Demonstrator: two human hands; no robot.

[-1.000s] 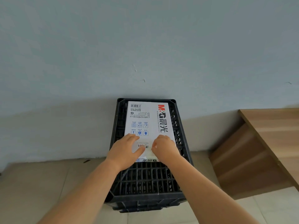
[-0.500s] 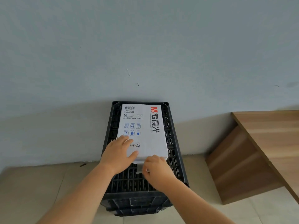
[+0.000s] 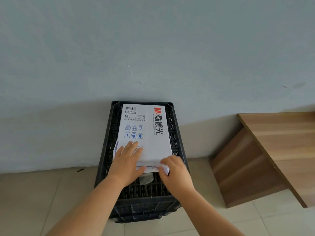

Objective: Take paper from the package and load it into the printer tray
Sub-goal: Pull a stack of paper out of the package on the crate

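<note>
A white paper package [image 3: 146, 132] with a red and black logo lies flat on an upturned black plastic crate [image 3: 173, 138] against the wall. My left hand [image 3: 127, 161] rests flat on the package's near left part, fingers spread. My right hand [image 3: 172, 172] pinches the wrapper flap at the near end of the package, where it is pulled open and crumpled. A torn grey piece of wrapper [image 3: 145, 178] hangs below that end. No printer is in view.
A wooden table or shelf [image 3: 279, 138] stands to the right, its edge close to the crate. A pale blue-grey wall [image 3: 153, 48] rises right behind the crate. Beige floor tiles [image 3: 34, 201] surround it.
My right hand went from the package's top to its near edge and has pulled the wrapper end open. The left side of the wrapper now bulges out. My left hand stayed on top.
</note>
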